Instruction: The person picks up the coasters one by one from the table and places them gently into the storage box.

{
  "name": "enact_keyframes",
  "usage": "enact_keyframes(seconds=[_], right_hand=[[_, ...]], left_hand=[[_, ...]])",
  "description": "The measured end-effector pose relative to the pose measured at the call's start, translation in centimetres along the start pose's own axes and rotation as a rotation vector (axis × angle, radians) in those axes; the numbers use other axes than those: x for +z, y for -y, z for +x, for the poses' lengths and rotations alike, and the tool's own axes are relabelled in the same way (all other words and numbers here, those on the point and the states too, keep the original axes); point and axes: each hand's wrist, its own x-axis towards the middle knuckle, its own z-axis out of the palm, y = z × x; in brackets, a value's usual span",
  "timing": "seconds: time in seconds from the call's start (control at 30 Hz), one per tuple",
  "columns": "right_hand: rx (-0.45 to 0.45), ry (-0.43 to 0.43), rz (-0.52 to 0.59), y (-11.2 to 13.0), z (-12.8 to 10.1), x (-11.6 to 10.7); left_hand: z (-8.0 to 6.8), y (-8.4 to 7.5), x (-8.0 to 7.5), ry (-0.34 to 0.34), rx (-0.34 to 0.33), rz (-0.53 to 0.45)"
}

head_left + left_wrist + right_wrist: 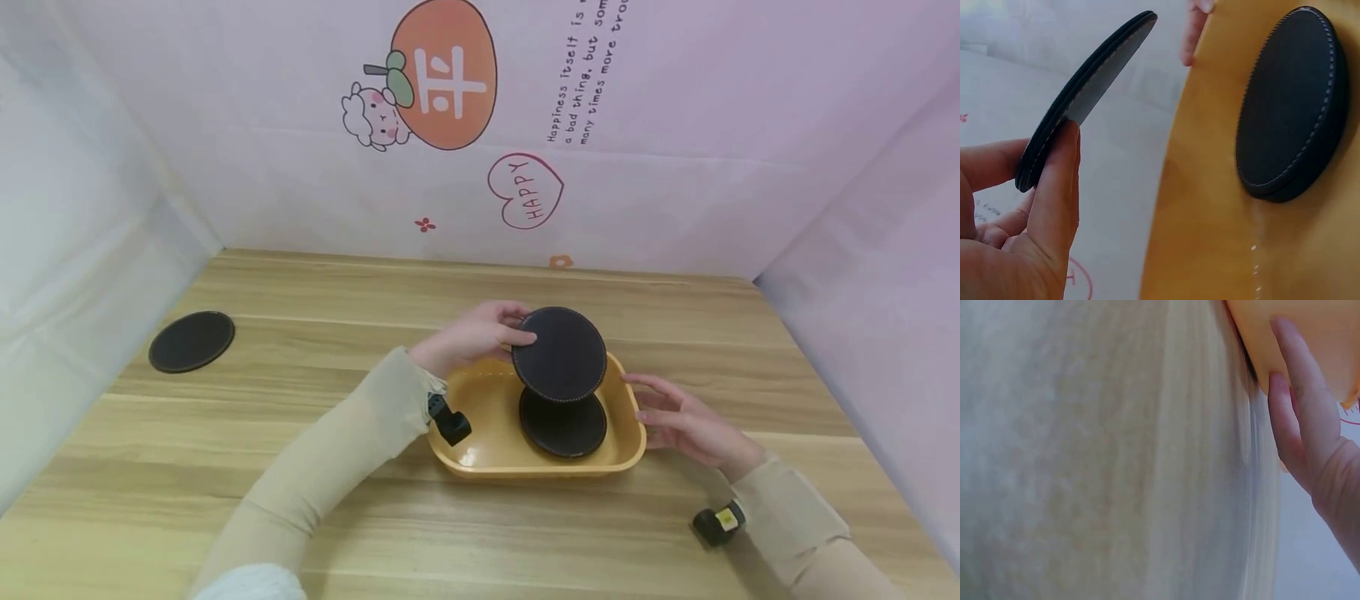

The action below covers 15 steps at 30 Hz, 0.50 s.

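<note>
My left hand pinches a round black coaster with white edge stitching, thumb on its upper face. In the left wrist view that coaster is tilted, and its edge looks layered. It is held above a yellow plastic basin. Inside the basin lies a short stack of similar coasters, partly hidden in the head view by the held one; how many cannot be told. My right hand rests its extended fingers against the basin's right end, and the right wrist view shows fingertips on the outer wall.
Another black coaster lies flat on the wooden table at the far left. Pale cloth walls surround the table; the back one carries printed cartoons and lettering. Each wrist wears a small black camera.
</note>
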Motion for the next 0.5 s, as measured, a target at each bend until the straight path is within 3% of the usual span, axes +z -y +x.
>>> enact_keyframes(seconds=[0.27, 0.5], right_hand=[[0.004, 0.002, 0.006, 0.2, 0.1, -0.1], [-0.010, 0.004, 0.010, -0.1, 0.1, 0.0]], left_hand=[[1.1, 2.0, 1.8, 0.096, -0.104, 0.126], [1.4, 3.4, 1.8, 0.129, -0.127, 0.242]])
